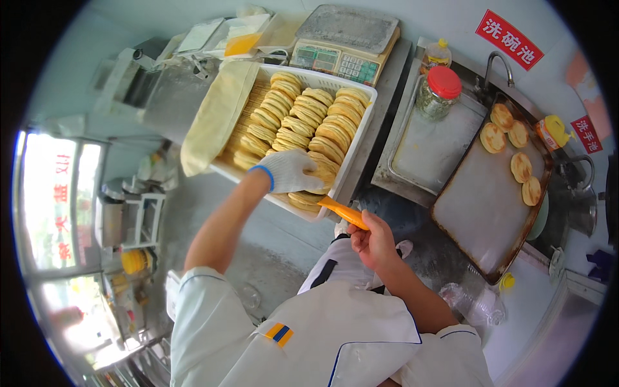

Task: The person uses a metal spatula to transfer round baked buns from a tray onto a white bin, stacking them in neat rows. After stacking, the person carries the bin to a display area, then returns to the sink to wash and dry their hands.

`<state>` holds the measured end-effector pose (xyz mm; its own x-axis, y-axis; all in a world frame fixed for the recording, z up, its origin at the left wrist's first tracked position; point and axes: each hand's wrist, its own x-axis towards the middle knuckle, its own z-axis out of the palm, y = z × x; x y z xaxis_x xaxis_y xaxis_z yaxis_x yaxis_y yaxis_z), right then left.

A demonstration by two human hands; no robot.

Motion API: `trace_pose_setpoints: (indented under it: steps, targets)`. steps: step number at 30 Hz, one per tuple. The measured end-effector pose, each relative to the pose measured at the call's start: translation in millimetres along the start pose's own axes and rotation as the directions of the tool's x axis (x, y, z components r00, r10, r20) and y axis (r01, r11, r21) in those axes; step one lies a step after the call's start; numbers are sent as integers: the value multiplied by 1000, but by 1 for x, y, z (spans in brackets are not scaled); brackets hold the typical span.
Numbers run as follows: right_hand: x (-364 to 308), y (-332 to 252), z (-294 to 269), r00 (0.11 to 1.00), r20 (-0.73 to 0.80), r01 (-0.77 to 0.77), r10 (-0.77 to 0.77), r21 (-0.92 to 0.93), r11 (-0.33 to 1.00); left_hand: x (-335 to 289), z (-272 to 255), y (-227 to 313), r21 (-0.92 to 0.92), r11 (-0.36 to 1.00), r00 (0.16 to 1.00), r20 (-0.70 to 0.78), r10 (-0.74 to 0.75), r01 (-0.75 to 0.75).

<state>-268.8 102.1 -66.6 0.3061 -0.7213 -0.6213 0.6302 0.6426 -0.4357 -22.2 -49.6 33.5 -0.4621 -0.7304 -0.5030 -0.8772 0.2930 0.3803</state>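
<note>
Meanwhile, gloved left hand (291, 171): in white knit with a blue elastic cuff, it was partly closed, fingers and thumb about a round, pale-gold flatbread (327, 170).
Bare right hand (376, 242): just below and right of the glove, it was curled tightly around a smooth, tapering orange tool (348, 213), whose flat tip pointed toward the bread.
Stacked flatbreads (293, 129): ahead of the glove, layered discs stood on edge in rows.
White plastic basket (354, 155): its perforated walls surrounded the bread and the glove.
Beige cloth (222, 116): soft and folded, it draped the rim left beyond the glove.
Metal baking tray (471, 219): rectangular, brown-edged, it lay right of the bare hand, bearing browned rounds (493, 137).
</note>
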Motion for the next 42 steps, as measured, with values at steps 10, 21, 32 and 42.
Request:
trace_pose_setpoints:
  steps: [10,21,32,42]
  targets:
    - [-9,11,24,995,-98,-7,1,-59,998,25,-14,-41,55,988,950,287,124,-146]
    - [-8,14,32,995,-77,52,-67,-180,982,-2,-6,-56,-139,971,961,171,217,-195]
    - [0,3,29,999,-33,17,-22,-149,989,21,-2,-54,-39,985,985,42,168,-166]
    - [4,-3,22,998,-32,42,-50,-230,972,41,8,-50,63,996,983,164,-76,66]
